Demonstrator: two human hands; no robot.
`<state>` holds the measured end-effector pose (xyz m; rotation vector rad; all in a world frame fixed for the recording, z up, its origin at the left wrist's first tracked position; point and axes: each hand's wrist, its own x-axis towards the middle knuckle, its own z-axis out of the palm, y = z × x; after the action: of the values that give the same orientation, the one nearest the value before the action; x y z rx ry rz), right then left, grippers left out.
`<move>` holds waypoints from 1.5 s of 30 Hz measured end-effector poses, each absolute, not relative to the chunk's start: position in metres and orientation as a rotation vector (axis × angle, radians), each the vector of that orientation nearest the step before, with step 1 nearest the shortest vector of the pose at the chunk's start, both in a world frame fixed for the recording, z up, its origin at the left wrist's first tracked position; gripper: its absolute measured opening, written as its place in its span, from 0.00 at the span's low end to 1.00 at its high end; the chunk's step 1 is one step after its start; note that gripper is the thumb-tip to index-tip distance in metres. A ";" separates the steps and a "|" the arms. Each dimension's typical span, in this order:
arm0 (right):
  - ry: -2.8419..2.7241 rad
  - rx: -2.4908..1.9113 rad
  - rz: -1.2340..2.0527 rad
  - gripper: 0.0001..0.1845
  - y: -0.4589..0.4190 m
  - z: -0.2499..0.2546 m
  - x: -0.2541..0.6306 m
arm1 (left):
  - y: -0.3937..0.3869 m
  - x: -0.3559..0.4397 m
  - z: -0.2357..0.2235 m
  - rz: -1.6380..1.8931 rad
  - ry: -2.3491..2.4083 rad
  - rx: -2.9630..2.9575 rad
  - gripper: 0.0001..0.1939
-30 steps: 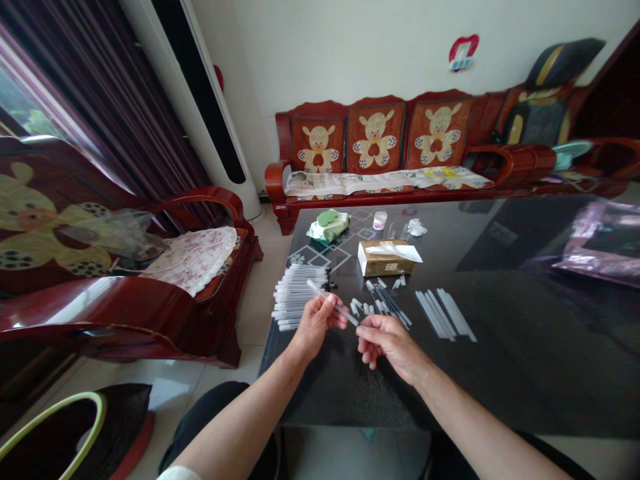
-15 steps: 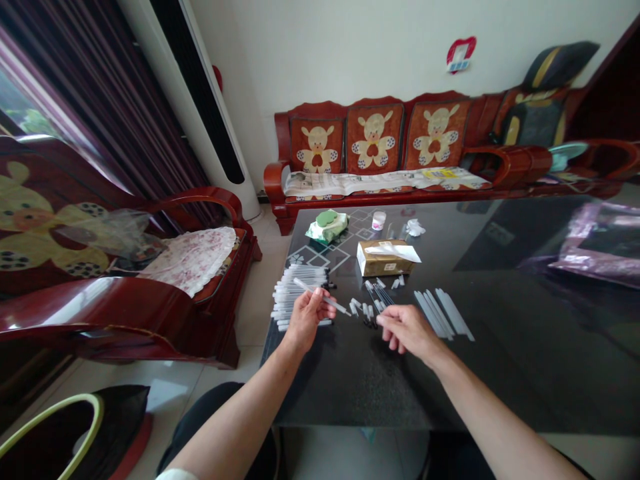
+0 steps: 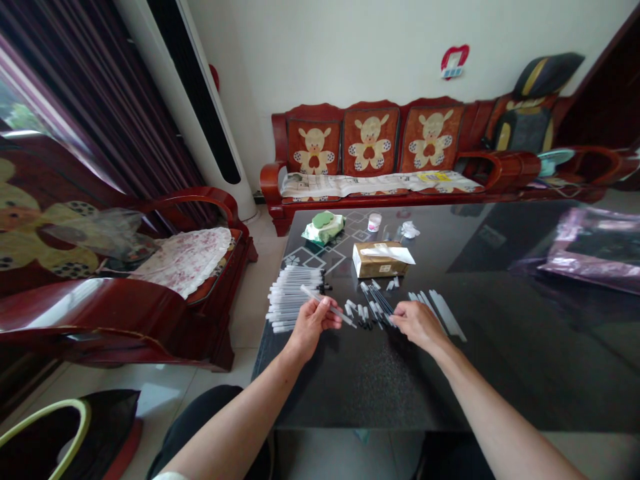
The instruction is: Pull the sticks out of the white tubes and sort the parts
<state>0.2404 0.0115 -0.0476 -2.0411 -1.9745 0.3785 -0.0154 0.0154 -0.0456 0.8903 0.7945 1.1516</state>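
Observation:
My left hand (image 3: 314, 325) is closed around a translucent white pen barrel (image 3: 320, 298), which slants down to the right over the table. The fingers of my right hand (image 3: 417, 325) pinch at the near end of the dark pen refills (image 3: 381, 301); the fingertips are partly hidden. Small white pen caps (image 3: 364, 311) with dark ends lie between the two hands. Left of my left hand is a stack of assembled white pens (image 3: 293, 293). Several empty pen barrels (image 3: 447, 315) lie beside my right hand, partly covered by it.
Behind the pen parts stands a tissue box (image 3: 370, 267). Farther back on the black table (image 3: 500, 373) are a green wipes pack (image 3: 324, 230), a small white jar (image 3: 375, 223) and a crumpled tissue (image 3: 410, 230). A purple plastic package (image 3: 595, 247) lies at the right.
My right hand has moved slightly right and onto the refills, its fingers now pressed together. The left hand still holds the pen barrel. The view has shifted slightly.

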 end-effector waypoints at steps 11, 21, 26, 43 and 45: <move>-1.889 -1.610 0.830 0.19 0.003 -0.039 0.202 | 0.013 -0.014 -0.048 1.114 0.768 0.929 0.17; -1.922 -1.441 1.184 0.13 -0.011 -0.029 0.197 | 0.030 -0.029 -0.043 1.293 0.845 0.866 0.18; -1.999 -1.858 0.574 0.14 0.000 -0.017 0.238 | 0.046 -0.049 -0.036 1.487 0.912 0.783 0.18; -1.527 -1.217 1.671 0.23 -0.021 -0.031 0.173 | 0.007 -0.009 -0.038 0.949 0.727 1.041 0.16; -1.466 -1.154 1.758 0.21 -0.024 -0.032 0.170 | 0.009 -0.012 -0.035 0.977 0.727 1.012 0.16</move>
<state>0.1703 -0.0244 -0.0323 -1.1544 -1.4661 1.7578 -0.0121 0.0095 -0.0354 1.0118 0.7274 0.9772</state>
